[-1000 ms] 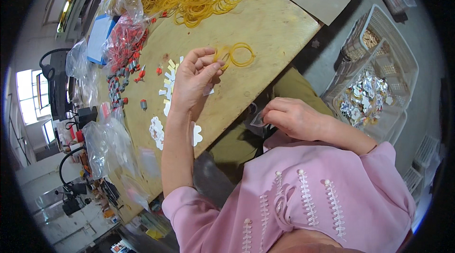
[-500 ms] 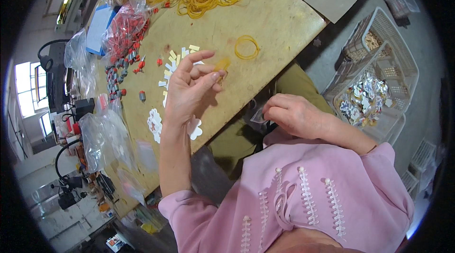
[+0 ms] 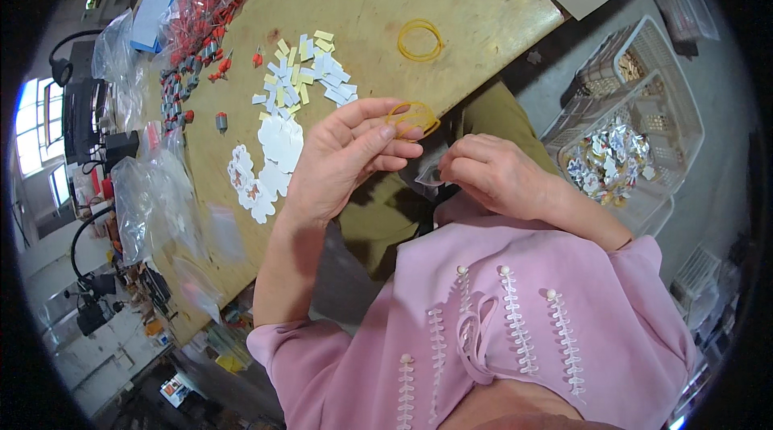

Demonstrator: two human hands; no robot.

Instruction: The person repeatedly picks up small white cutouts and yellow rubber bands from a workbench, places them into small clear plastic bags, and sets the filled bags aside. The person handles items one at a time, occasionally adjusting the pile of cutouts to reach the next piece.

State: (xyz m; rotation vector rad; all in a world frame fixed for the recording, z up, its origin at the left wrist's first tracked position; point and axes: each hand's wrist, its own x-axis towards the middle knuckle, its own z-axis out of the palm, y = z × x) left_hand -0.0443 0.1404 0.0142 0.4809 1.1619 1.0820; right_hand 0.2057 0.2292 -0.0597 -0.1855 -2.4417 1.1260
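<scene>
Pinched in left hand (image 3: 342, 160): thin yellow rubber band (image 3: 412, 117).

Both hands close together, left hand (image 3: 342, 158) fingers pinched, right hand (image 3: 493, 175) curled shut.

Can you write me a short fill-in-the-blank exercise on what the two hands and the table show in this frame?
1. The left hand pinches a rubber band of ____ colour at its fingertips.
2. A second, single rubber band lies flat on the ____ table.
3. The right hand holds a small, clear ____ over the lap.
4. The white plastic basket stands on the person's ____ side.

Missing words: yellow; wooden; plastic bag; right
</scene>
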